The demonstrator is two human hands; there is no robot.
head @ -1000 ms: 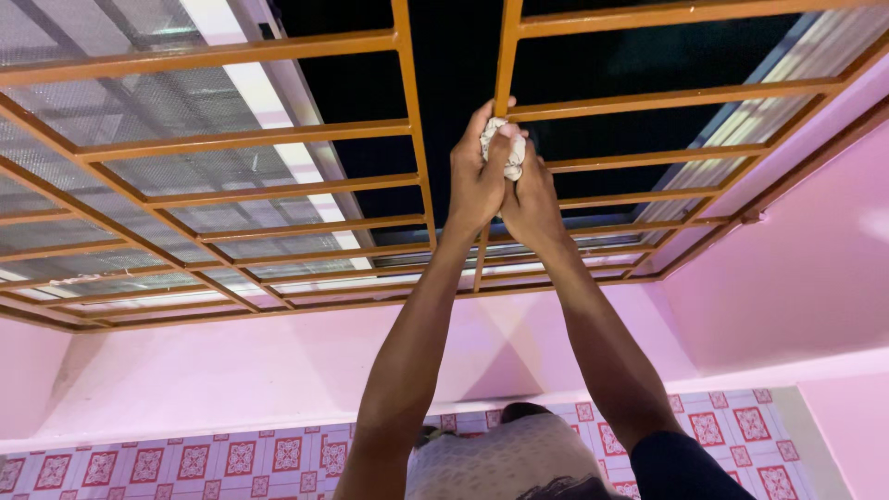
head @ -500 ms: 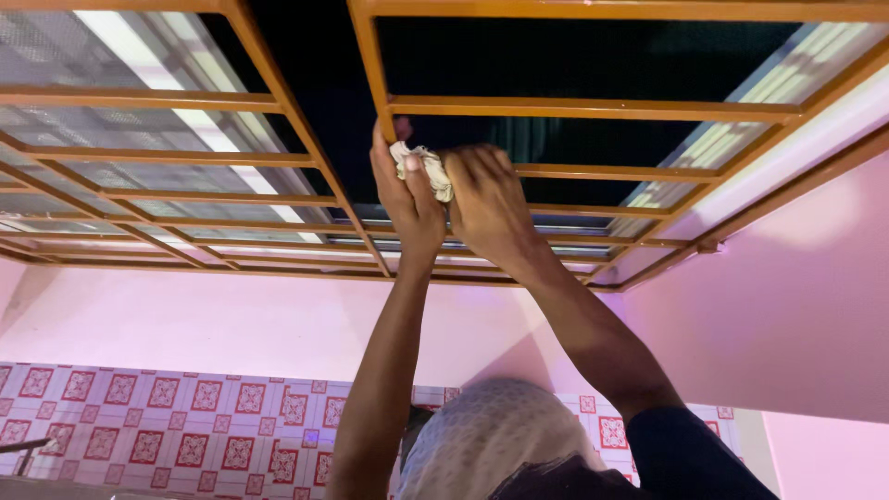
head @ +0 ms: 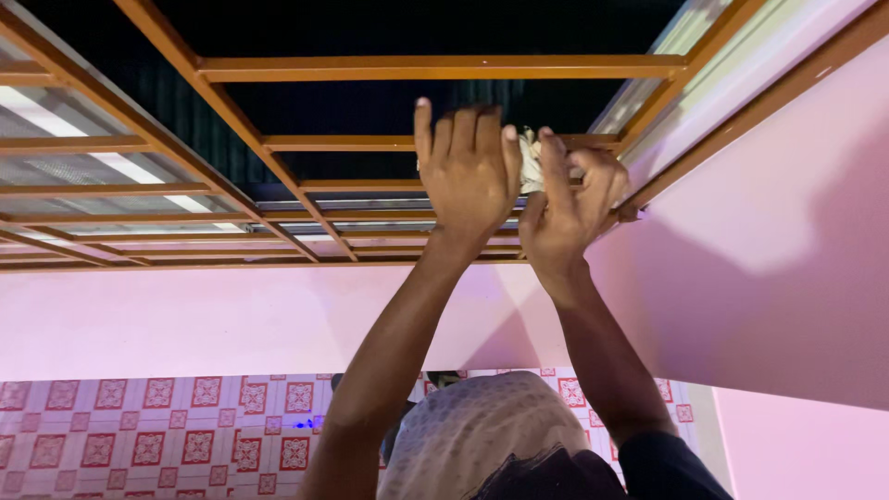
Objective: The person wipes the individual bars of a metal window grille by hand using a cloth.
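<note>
Shifted rightward along the orange ceiling frame (head: 435,68) toward the pink wall (head: 769,231); left hand (head: 470,176) flat, right hand (head: 572,208) now clamped on white cloth (head: 530,162).

Upper frame: orange ceiling grid bars (head: 435,68) bound dark open bays, seemingly wide enough for a hand. At right the pink wall (head: 769,250) closes in. Lower centre, a person's covered head (head: 482,435) blocks the way.
</note>
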